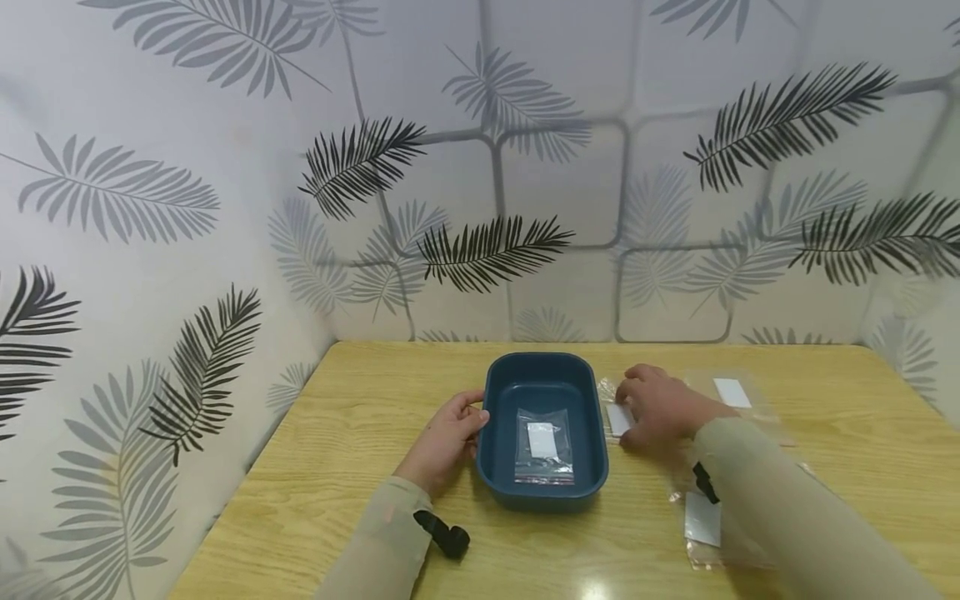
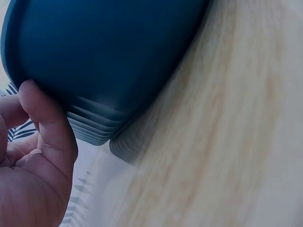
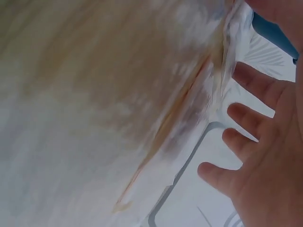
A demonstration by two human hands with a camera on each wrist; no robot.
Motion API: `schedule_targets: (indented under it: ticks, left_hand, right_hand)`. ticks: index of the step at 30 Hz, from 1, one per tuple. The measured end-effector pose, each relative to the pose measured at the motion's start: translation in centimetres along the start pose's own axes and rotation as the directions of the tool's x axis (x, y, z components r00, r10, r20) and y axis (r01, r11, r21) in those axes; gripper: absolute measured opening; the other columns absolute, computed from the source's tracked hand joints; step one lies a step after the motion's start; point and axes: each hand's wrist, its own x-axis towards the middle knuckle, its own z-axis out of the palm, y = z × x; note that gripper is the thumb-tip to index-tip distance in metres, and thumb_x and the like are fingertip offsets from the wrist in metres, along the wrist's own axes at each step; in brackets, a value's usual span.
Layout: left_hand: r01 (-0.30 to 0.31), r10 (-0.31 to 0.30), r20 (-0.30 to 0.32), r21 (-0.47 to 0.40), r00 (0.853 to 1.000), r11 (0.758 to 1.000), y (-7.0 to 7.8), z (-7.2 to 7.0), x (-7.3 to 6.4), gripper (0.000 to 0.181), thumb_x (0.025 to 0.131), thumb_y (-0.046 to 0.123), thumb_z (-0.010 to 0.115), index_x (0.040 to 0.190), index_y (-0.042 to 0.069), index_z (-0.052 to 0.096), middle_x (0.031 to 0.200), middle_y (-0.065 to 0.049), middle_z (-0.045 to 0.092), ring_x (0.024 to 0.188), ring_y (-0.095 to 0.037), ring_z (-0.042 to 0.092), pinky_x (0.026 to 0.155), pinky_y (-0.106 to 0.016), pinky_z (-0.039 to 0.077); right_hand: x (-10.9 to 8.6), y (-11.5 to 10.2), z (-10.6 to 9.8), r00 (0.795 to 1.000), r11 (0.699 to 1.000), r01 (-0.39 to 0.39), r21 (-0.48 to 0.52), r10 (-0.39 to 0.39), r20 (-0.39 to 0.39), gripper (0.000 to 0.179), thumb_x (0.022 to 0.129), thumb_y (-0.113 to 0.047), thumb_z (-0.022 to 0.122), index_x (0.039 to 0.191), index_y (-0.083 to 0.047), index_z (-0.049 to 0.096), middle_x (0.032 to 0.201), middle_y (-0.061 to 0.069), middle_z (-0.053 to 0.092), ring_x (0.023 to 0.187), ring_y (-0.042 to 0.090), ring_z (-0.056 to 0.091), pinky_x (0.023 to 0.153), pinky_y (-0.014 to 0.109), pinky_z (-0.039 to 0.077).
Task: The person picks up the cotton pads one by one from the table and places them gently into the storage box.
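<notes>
A dark blue rectangular tub [image 1: 542,497] stands on the table, and a clear zip bag [image 1: 543,442] holding a white rectangular piece lies flat inside it. My left hand [image 1: 450,437] grips the tub's left side; in the left wrist view, the thumb of that hand [image 2: 42,156] lies along the rim of the tub [image 2: 94,113]. To the tub's right, my right hand [image 1: 663,406] is over another small bag with a white piece [image 1: 618,419], which it partly hides. The right wrist view shows the right hand's fingers [image 3: 258,120] spread beside blurred clear plastic [image 3: 227,52].
More clear bags with white pieces lie on the right: one [image 1: 731,392] beyond the right hand, another [image 1: 702,518] nearer, partly under the right forearm. The wooden table [image 1: 360,400] meets a leaf-patterned wall [image 1: 555,183] at the back.
</notes>
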Motion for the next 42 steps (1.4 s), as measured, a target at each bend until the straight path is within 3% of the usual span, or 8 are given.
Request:
schedule_targets:
  ticks: [5, 11, 17, 22, 34, 37, 42]
  left_hand:
    - [0.003, -0.003, -0.006, 0.004, 1.000, 1.000, -0.2, -0.2, 0.0, 0.048, 0.107, 0.018, 0.053, 0.152, 0.005, 0.041, 0.107, -0.018, 0.058, 0.076, -0.018, 0.059, 0.062, -0.026, 0.050]
    - [0.001, 0.000, 0.014, -0.038, 1.000, 0.999, -0.2, 0.0, 0.1, 0.047, 0.107, 0.015, 0.050, 0.152, 0.004, 0.040, 0.109, -0.020, 0.058, 0.078, -0.018, 0.062, 0.063, -0.027, 0.053]
    - [-0.003, 0.004, 0.009, -0.051, 1.000, 0.999, -0.1, 0.2, 0.1, 0.046, 0.108, 0.013, 0.050, 0.152, 0.004, 0.040, 0.106, -0.018, 0.058, 0.077, -0.018, 0.062, 0.063, -0.027, 0.053]
    - [-0.008, 0.009, 0.013, -0.058, 1.000, 0.998, -0.3, 0.2, 0.1, 0.047, 0.107, 0.014, 0.051, 0.152, 0.004, 0.039, 0.107, -0.018, 0.058, 0.078, -0.018, 0.062, 0.063, -0.028, 0.053]
    - [-0.006, 0.006, 0.003, -0.033, 1.000, 0.999, -0.3, 0.1, 0.1, 0.047, 0.108, 0.017, 0.051, 0.151, 0.005, 0.040, 0.109, -0.020, 0.058, 0.079, -0.019, 0.062, 0.064, -0.028, 0.053]
    - [-0.003, 0.003, -0.002, -0.021, 1.000, 1.000, -0.2, 0.1, 0.0, 0.046, 0.108, 0.017, 0.051, 0.151, 0.006, 0.041, 0.110, -0.021, 0.059, 0.079, -0.019, 0.062, 0.064, -0.028, 0.053]
    - [0.004, -0.004, -0.004, -0.032, 1.000, 0.999, -0.1, 0.1, -0.1, 0.046, 0.107, 0.017, 0.051, 0.152, 0.007, 0.042, 0.113, -0.023, 0.059, 0.080, -0.019, 0.063, 0.064, -0.028, 0.053]
  right_hand:
    - [-0.4, 0.3, 0.2, 1.000, 1.000, 0.018, -0.021, -0.018, 0.004, 0.073, 0.073, -0.054, 0.083, 0.136, -0.021, 0.065, 0.155, 0.025, 0.038, 0.144, 0.052, 0.024, 0.108, 0.072, 0.025]
    - [-0.5, 0.8, 0.6, 0.992, 0.995, 0.082, -0.055, -0.087, -0.089, 0.058, 0.073, -0.049, 0.083, 0.120, -0.016, 0.072, 0.147, 0.019, 0.047, 0.141, 0.045, 0.032, 0.110, 0.065, 0.029]
    - [-0.5, 1.0, 0.8, 0.967, 0.970, 0.148, -0.194, -0.183, -0.176, 0.049, 0.073, -0.050, 0.078, 0.103, -0.012, 0.074, 0.137, 0.017, 0.056, 0.138, 0.044, 0.037, 0.108, 0.063, 0.033]
    - [-1.2, 1.4, -0.1, 0.954, 0.958, 0.145, -0.248, -0.202, -0.223, 0.048, 0.075, -0.050, 0.076, 0.101, -0.009, 0.076, 0.133, 0.017, 0.058, 0.136, 0.044, 0.040, 0.104, 0.063, 0.037]
    - [-3.2, 3.0, -4.4, 0.938, 0.975, 0.152, -0.163, -0.195, -0.286, 0.053, 0.082, -0.049, 0.077, 0.111, -0.005, 0.075, 0.139, 0.022, 0.054, 0.137, 0.049, 0.036, 0.107, 0.063, 0.035]
    - [-3.6, 2.6, -5.0, 0.936, 0.979, 0.156, -0.134, -0.190, -0.296, 0.053, 0.082, -0.048, 0.078, 0.114, -0.005, 0.075, 0.141, 0.020, 0.052, 0.139, 0.047, 0.034, 0.108, 0.063, 0.033]
    - [-3.6, 0.7, -5.7, 0.916, 0.966, 0.214, -0.147, -0.251, -0.314, 0.054, 0.081, -0.048, 0.078, 0.115, -0.005, 0.074, 0.141, 0.018, 0.053, 0.140, 0.045, 0.034, 0.110, 0.060, 0.032]
